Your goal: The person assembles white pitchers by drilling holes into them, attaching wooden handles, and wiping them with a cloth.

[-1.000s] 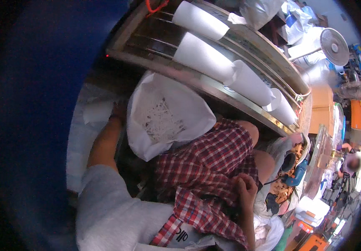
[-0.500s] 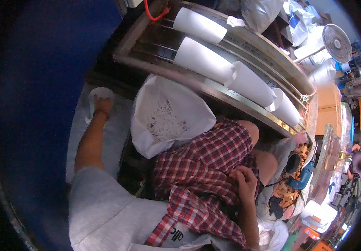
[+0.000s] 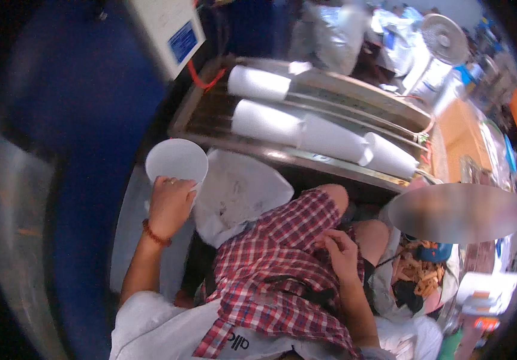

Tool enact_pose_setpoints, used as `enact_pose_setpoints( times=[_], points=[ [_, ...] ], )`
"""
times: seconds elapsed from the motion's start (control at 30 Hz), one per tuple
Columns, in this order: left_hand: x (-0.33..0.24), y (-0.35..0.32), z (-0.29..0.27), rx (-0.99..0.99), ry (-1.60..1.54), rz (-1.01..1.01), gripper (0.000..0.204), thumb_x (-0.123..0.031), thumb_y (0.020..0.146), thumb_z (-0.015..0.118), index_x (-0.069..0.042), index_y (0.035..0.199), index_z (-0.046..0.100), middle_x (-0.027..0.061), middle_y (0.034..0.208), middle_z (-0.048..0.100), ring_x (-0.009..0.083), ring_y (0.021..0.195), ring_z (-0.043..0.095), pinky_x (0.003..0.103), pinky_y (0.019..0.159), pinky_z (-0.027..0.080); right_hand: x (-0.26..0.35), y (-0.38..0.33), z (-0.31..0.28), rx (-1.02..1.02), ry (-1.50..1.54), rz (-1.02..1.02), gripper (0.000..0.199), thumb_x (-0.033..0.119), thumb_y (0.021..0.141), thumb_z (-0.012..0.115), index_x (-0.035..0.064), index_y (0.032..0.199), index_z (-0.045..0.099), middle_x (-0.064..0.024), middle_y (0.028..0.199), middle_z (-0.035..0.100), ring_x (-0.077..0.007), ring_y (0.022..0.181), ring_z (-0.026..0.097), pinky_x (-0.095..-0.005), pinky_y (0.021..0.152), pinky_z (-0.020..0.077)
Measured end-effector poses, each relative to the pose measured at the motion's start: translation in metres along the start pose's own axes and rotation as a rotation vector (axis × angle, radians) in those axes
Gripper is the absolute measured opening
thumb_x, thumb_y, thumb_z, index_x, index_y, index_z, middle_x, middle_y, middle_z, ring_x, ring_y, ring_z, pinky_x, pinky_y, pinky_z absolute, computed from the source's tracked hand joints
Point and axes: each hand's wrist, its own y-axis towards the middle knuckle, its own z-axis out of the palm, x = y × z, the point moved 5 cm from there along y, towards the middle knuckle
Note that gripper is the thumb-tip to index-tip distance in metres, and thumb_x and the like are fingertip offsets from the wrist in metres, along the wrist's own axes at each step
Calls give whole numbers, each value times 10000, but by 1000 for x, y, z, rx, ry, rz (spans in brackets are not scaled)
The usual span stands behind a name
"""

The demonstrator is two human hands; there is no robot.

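Two hands in view, both the wearer's own. Left hand (image 3: 170, 204) is raised at the left, fingers curled around the lower edge of a round white disc (image 3: 176, 161), so it's closed on that; a red bead bracelet (image 3: 155, 234) sits on the wrist. The disc is held up flat-on to the camera, just left of a white plastic bag (image 3: 237, 195) that gapes open with small dark specks inside. Right hand (image 3: 340, 252) is down on the lap, resting on red plaid shorts (image 3: 282, 258), fingers bent loosely; can't tell whether it's pinching anything, nothing visible in it. Beyond the bag runs a metal trough (image 3: 306, 157) with several white cones (image 3: 306, 129) lying on their sides in a row, touching end to end. A red hose (image 3: 201, 78) loops at the trough's left end, below a white box with a blue label (image 3: 168, 33). To the right of the knees is a bag of tan wooden pieces (image 3: 417, 270). White fan (image 3: 444, 39) at far top right.
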Motion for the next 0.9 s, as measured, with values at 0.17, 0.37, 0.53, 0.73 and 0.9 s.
enact_pose_setpoints(
  times=[0.17, 0.37, 0.53, 0.73, 0.9],
  points=[
    [-110, 70, -103, -253, -383, 310, 177, -78, 763, 672, -31, 931, 642, 95, 820, 654, 234, 793, 611, 328, 775, 431, 16, -4, -21, -78, 35, -192, 209, 10, 898, 530, -22, 1104, 541, -120, 1016, 634, -181, 908, 617, -288, 791, 501],
    [-206, 135, -66, -17, -1316, 361, 247, -34, 781, 696, 5, 1012, 618, 49, 953, 645, 112, 870, 589, 242, 771, 457, 61, -41, -78, -451, 218, -438, 493, 140, 871, 585, 46, 1313, 388, -109, 1288, 458, -186, 1174, 455, -312, 950, 405],
    [-308, 149, -26, 300, -1552, 374, 257, -34, 799, 685, 21, 1035, 601, 71, 972, 644, 112, 870, 589, 235, 778, 471, 39, -93, -130, -543, 779, -373, 554, 270, 900, 533, 27, 1353, 326, -124, 1355, 408, -218, 1213, 435, -354, 977, 401],
    [-419, 123, -1, 670, -1678, 494, 255, -32, 815, 669, 28, 1051, 590, 74, 984, 639, 114, 861, 590, 236, 770, 478, 13, -174, -149, -483, 862, -454, 772, 507, 842, 548, 20, 1388, 300, -134, 1383, 394, -241, 1239, 431, -379, 985, 406],
    [-464, 111, 7, 815, -1601, 582, 242, -46, 829, 660, 16, 1051, 588, 71, 993, 635, 98, 877, 586, 223, 775, 477, -18, -204, -153, -509, 852, -462, 1099, 621, 626, 711, 24, 1416, 233, -158, 1414, 338, -298, 1286, 369, -463, 1040, 340]
  ],
)
